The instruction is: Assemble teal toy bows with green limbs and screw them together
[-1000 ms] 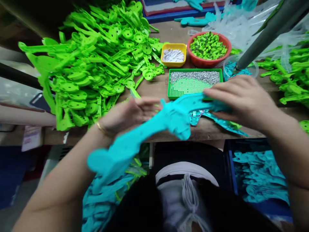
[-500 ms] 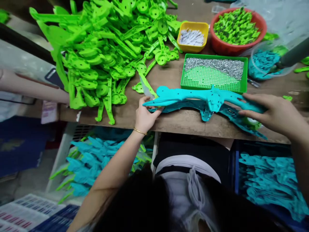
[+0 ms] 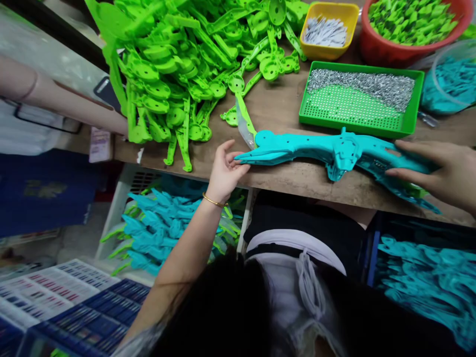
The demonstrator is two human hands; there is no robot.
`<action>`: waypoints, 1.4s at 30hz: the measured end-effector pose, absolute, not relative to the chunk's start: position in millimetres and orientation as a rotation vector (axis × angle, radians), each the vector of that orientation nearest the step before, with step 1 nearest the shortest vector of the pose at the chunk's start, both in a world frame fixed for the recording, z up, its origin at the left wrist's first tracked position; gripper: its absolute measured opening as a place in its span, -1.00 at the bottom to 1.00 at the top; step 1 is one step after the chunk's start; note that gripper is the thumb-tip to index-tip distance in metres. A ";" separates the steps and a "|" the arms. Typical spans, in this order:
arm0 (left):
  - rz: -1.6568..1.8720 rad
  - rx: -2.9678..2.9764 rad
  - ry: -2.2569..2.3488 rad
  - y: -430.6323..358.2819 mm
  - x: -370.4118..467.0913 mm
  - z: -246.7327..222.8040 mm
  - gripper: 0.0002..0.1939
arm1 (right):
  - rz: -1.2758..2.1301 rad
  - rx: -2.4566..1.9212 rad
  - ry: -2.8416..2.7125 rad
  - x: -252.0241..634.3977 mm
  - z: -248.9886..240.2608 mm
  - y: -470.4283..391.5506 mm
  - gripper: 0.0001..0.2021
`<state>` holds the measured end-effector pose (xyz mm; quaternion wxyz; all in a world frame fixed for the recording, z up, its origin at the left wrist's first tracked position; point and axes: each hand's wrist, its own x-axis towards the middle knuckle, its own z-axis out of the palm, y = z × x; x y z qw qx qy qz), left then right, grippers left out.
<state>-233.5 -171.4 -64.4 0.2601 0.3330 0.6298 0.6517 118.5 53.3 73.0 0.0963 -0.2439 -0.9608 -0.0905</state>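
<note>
A long turquoise plastic shell (image 3: 312, 144), in two stacked halves, lies along the table's front edge. At its left end the halves sit together; at the right the lower half shows below the upper. My right hand (image 3: 442, 168) holds the right end between thumb and fingers. At the left tip, my left hand (image 3: 225, 168) has its fingers apart, the tip lying between thumb and forefinger; whether it touches is unclear. A green piece with a clear blade-like part (image 3: 244, 121) sticks out from the shell's left end.
Behind lie a heap of green plastic parts (image 3: 167, 64), a green tray of small metal pieces (image 3: 360, 99), a yellow bin (image 3: 310, 49), a red bowl (image 3: 394, 48) and a clear tub (image 3: 431, 94). Below the table are a crate of turquoise-green pieces (image 3: 156, 233) and a blue crate (image 3: 374, 248).
The shell halves have come together at the left, where a gap showed between them. My left hand's fingers have loosened from the tip. The view has shifted, moving the table items up and right.
</note>
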 end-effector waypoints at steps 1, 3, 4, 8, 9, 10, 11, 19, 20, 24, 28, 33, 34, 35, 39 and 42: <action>1.790 0.878 1.670 -172.9 -234.9 -66.2 -0.23 | -0.290 -0.709 -2.843 117.7 72.6 53.0 -0.21; 1.811 0.850 1.617 -174.7 -235.8 -69.0 -0.23 | -0.328 -0.692 -2.838 116.8 71.8 52.6 -0.26; 1.809 0.843 1.593 -175.2 -235.6 -69.8 -0.25 | -0.343 -0.685 -2.838 117.0 71.7 52.4 -0.29; 1.780 0.767 1.518 -175.8 -232.6 -67.3 -0.30 | -0.403 -0.716 -2.844 120.8 73.2 50.4 -0.42; 1.774 0.733 1.506 -175.7 -231.8 -65.6 -0.30 | -0.424 -0.733 -2.848 121.8 73.8 49.5 -0.45; 1.767 0.704 1.498 -175.6 -231.1 -63.9 -0.30 | -0.444 -0.749 -2.852 122.4 74.3 48.4 -0.46; 1.762 0.681 1.492 -175.4 -230.4 -62.2 -0.30 | -0.456 -0.758 -2.856 122.8 74.6 47.2 -0.47; 1.739 0.642 1.479 -172.9 -226.8 -56.9 -0.30 | -0.403 -0.860 -2.937 120.4 65.6 43.7 -0.42; 1.737 0.647 1.482 -172.5 -226.6 -56.9 -0.29 | -0.404 -0.882 -2.936 120.2 64.5 44.2 -0.42; 1.728 0.656 1.500 -171.3 -226.7 -57.6 -0.30 | -0.372 -0.920 -2.934 118.1 62.7 46.0 -0.41; 1.742 0.660 1.495 -172.5 -229.4 -60.3 -0.32 | -0.360 -0.964 -2.949 114.1 64.9 44.3 -0.42; 1.725 0.707 1.485 -174.9 -236.2 -65.4 -0.33 | -0.352 -1.061 -2.973 110.9 68.1 37.1 -0.43; 1.715 0.715 1.489 -174.7 -237.3 -66.1 -0.33 | -0.321 -1.084 -2.984 110.6 67.9 36.0 -0.43; 1.704 0.723 1.497 -174.3 -238.2 -66.5 -0.34 | -0.281 -1.106 -2.993 110.3 67.3 35.3 -0.43; 1.660 0.744 1.540 -174.9 -241.2 -65.8 -0.41 | -0.157 -1.165 -2.987 108.7 60.5 34.7 -0.41; 1.572 0.805 1.663 -182.2 -248.4 -59.0 -0.51 | -0.137 -1.137 -2.957 108.4 53.4 32.1 -0.44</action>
